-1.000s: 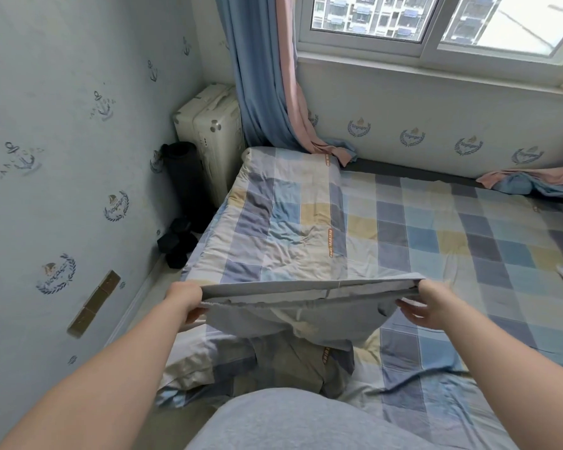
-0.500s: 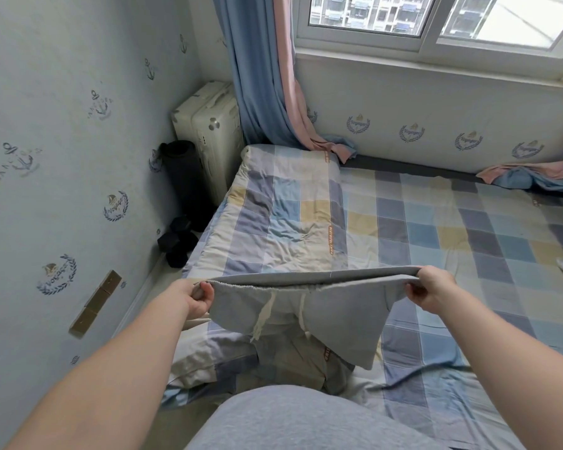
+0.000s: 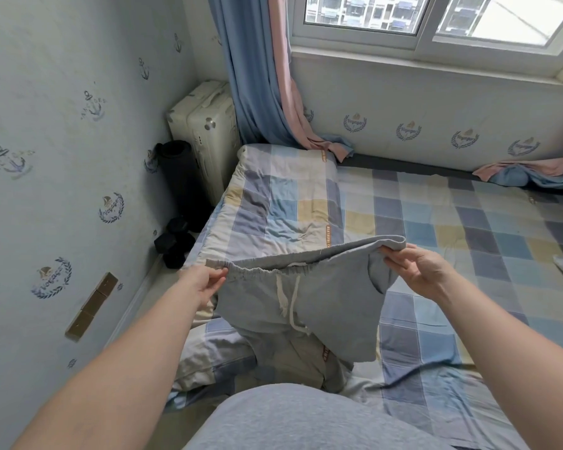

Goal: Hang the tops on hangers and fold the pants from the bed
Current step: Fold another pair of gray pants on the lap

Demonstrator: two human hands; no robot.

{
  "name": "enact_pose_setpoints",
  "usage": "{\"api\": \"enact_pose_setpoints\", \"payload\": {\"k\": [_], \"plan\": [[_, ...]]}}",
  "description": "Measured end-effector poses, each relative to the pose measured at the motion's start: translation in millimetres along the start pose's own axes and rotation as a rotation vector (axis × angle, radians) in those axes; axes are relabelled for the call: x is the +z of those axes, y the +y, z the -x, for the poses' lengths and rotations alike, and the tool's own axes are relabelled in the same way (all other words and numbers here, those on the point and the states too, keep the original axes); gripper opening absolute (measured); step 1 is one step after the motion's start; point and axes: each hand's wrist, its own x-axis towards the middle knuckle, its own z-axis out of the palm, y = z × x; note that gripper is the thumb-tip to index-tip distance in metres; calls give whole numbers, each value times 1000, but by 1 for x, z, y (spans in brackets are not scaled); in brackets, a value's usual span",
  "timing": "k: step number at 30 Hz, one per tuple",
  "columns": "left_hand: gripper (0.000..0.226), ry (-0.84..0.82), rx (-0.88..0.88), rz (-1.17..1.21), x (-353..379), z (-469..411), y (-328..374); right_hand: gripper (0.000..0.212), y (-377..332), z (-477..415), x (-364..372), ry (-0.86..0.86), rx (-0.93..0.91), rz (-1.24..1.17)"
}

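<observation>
The left hand (image 3: 208, 284) and right hand (image 3: 416, 267), fingers curled, are each pinching one end of the waistband of the soft grey cotton drawstring shorts (image 3: 332, 306), stretching them out above the checked bed (image 3: 468, 228), seemingly to square them for folding.

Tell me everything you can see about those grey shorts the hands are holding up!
The grey shorts look like soft jersey cloth, with a gathered elastic waistband and a white drawstring whose two ends dangle down the front. They hang over the checked bed, waistband on top, legs drooping and a bit crumpled. The left hand pinches one end of the waistband and the right hand grips the other side.
</observation>
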Motion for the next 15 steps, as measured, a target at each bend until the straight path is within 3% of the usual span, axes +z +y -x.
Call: {"api": "enact_pose_setpoints", "payload": {"k": [4, 7, 15], "plan": [[10, 210, 296, -412, 0, -5, -6, 7, 0, -2, 1, 193, -237, 419], [27, 354, 452, -718, 0, -5, -2, 15, -4, -5, 1, 309, -420, 716], [21, 293, 642, -555, 27, 23, 34, 22, -29, 12, 18, 276, -595, 736]]}}
